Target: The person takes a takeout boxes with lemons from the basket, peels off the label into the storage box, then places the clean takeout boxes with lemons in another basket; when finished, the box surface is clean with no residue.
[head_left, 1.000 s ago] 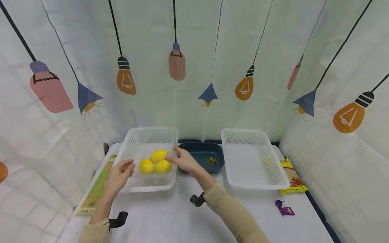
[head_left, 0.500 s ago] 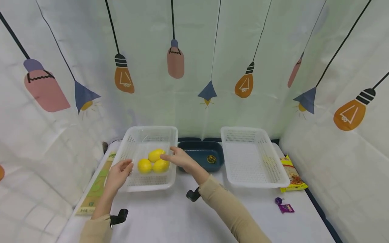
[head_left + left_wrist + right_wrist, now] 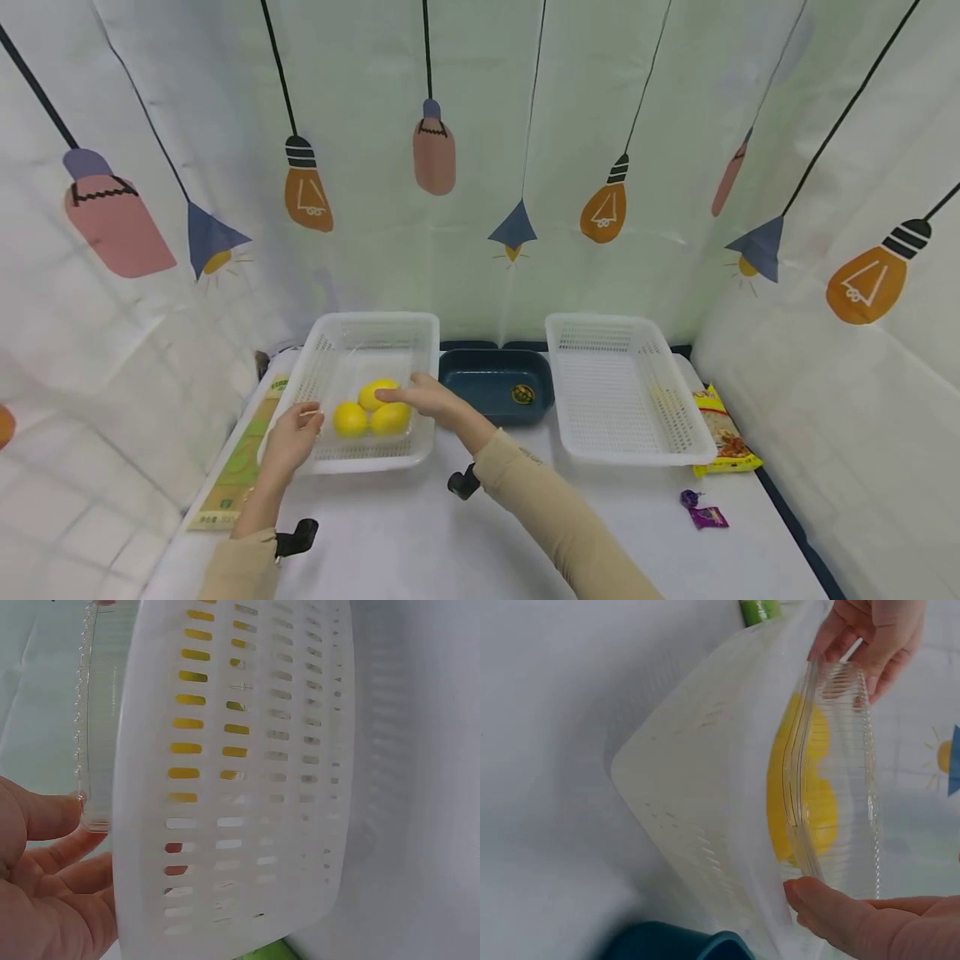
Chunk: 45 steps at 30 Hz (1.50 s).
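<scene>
Three yellow lemons [image 3: 350, 419] show within the left white basket [image 3: 375, 463], seen through a clear plastic box [image 3: 847, 802] in the right wrist view. My left hand [image 3: 292, 435] pinches one end of this box between thumb and fingers; in the left wrist view the box [image 3: 101, 727] stands above the basket rim. At the opposite end my right hand [image 3: 435, 400] grips it, thumb on the near edge, other fingers partly hidden. In the head view the transparent box hardly shows against the basket.
A dark blue dish [image 3: 487, 396] with a round gold mark stands between the left basket and a second white basket [image 3: 615, 400]. A yellow snack bag [image 3: 723, 437] and purple-wrapped candies [image 3: 708, 517] lie at right. A green packet [image 3: 240, 467] lies along the left edge.
Both hands have shifted left and slightly toward the person. The lemons have moved the same way inside the basket's outline, while the baskets and dish have stayed in place.
</scene>
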Tool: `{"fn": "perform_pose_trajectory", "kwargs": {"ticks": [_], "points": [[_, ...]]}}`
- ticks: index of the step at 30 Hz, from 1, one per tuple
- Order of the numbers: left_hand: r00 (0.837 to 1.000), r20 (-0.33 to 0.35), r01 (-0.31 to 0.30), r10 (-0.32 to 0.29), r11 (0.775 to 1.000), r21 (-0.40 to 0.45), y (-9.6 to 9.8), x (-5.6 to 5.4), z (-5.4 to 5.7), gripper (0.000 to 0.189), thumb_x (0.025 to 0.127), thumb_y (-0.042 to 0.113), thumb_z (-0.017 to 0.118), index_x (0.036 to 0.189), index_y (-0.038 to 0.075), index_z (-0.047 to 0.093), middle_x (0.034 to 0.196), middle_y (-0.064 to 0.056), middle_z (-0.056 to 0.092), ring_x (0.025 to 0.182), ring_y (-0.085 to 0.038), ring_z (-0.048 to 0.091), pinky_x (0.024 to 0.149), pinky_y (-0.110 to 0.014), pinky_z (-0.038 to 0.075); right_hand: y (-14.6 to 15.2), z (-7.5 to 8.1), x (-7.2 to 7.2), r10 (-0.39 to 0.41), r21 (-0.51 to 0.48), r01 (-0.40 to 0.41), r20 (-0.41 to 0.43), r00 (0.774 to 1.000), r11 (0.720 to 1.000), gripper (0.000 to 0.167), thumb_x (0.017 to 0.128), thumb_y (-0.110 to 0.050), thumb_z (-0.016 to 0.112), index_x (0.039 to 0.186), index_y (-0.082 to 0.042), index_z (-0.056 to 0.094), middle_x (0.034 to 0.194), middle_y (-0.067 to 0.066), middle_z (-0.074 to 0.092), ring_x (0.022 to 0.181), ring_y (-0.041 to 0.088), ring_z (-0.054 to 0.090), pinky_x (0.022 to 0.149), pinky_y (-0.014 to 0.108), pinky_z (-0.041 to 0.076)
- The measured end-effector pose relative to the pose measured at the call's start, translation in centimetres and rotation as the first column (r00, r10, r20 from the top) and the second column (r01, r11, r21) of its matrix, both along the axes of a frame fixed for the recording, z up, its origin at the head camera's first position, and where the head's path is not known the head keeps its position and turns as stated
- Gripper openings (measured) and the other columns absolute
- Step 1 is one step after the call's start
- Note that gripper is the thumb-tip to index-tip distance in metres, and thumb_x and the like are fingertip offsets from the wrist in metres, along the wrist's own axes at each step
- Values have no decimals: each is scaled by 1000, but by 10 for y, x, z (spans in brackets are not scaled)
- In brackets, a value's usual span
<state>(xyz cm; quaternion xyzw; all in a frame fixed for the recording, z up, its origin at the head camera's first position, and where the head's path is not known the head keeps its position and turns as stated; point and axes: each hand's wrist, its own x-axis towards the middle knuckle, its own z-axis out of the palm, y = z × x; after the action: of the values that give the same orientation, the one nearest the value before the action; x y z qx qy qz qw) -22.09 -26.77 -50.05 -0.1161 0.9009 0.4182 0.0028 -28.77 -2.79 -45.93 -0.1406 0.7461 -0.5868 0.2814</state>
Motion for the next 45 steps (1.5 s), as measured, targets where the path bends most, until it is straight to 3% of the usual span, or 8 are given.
{"fn": "perform_pose_trajectory", "kwargs": {"ticks": [3,7,12,17,25,29,35,45], "points": [[1000,9,-3,3,1000,-4,-2,-3,-4,46,105,19,41,143,-6,41,140,-36,51,124,-49,56,95,-55,53,-6,-4,0,5,-33,-5,11,1000,999,50,92,-38,67,134,-14,55,130,2,62,127,26,52,115,56,39],[1000,21,-4,5,1000,-29,-4,-6,-7,46,105,17,39,143,-7,40,139,-37,50,127,-51,52,98,-57,51,-12,-7,0,-36,-12,37,58,998,999,43,91,-46,67,127,-23,59,140,2,57,139,27,45,119,61,33],[999,45,12,-9,998,-60,-4,-10,-8,46,105,16,38,144,-7,37,139,-37,50,128,-52,50,98,-59,49,-15,-9,-2,-79,-13,81,116,990,997,54,90,-52,66,133,-23,54,156,8,43,149,31,35,121,63,26],[999,47,30,-25,994,-105,-5,-12,-11,45,104,14,37,142,-10,37,136,-38,51,125,-53,52,97,-59,49,-18,-13,-2,-94,-17,98,152,984,995,59,90,-54,65,136,-18,52,161,10,35,151,33,29,121,65,24],[998,55,46,-38,989,-141,3,-16,-12,44,103,10,38,141,-11,37,135,-40,51,123,-53,53,98,-59,48,-22,-23,-2,-127,32,124,119,985,992,68,88,-58,65,138,-14,50,159,12,36,147,33,34,122,61,26],[998,62,39,-30,987,-157,5,-14,-11,44,103,9,37,141,-13,37,136,-40,50,123,-53,53,99,-59,48,-25,-27,0,-129,22,127,134,983,992,79,87,-58,64,146,-11,40,162,15,28,148,34,30,123,61,22],[998,65,29,-19,986,-163,6,-15,-14,45,104,10,36,142,-12,35,136,-40,49,123,-52,53,99,-59,48,-25,-34,2,-142,43,136,164,976,990,106,86,-60,65,159,-6,10,169,17,3,157,37,8,126,62,11],[996,82,36,-22,983,-181,8,-15,-10,45,104,11,35,142,-13,35,139,-39,47,126,-52,51,101,-59,48,-28,-34,13,-163,72,154,141,977,985,114,85,-62,65,160,-5,1,170,15,-2,158,35,0,127,60,4]]}}
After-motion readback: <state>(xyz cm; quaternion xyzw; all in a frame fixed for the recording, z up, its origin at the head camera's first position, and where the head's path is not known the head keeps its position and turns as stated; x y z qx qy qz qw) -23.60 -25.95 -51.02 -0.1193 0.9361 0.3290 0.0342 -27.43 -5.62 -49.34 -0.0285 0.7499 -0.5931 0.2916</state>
